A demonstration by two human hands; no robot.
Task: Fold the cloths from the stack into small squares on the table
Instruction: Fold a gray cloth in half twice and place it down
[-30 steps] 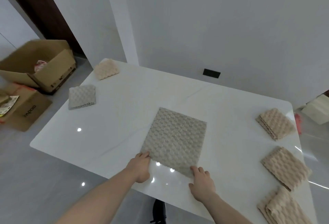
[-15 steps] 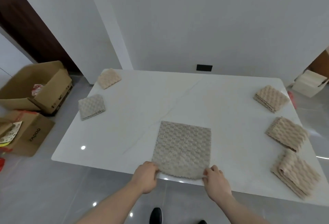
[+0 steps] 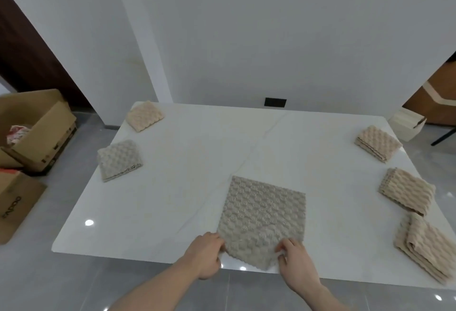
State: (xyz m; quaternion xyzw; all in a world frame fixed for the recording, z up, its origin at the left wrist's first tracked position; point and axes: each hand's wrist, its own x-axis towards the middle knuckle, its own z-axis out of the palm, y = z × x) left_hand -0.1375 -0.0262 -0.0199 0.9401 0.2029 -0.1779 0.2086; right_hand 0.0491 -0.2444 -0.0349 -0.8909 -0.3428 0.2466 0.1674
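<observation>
Both hands are set at the near edge of the grey cloth, which lies flat near the front edge of the white table. Its near left corner is pinched by the left hand, and its near right corner is gripped by the right hand, thumb against curled fingers, with a little fabric bunched there. Two folded squares are seen at the left, a beige folded cloth at the far corner and a grey folded cloth nearer. At the right, three beige piles are laid along the edge: a far pile, a middle pile and a looser near stack. The step in hand is judged to be a fold of the near edge away toward the far edge. A skewed fold could result if the two corners are lifted unevenly, since the cloth sits slightly turned on the table. The bunched right corner could be creased into the fold if it is not smoothed. The bumpy fabric may spring open unless it is pressed down. The near edge slightly overhangs the table, so the cloth could be dragged off if it is pulled nearer.
</observation>
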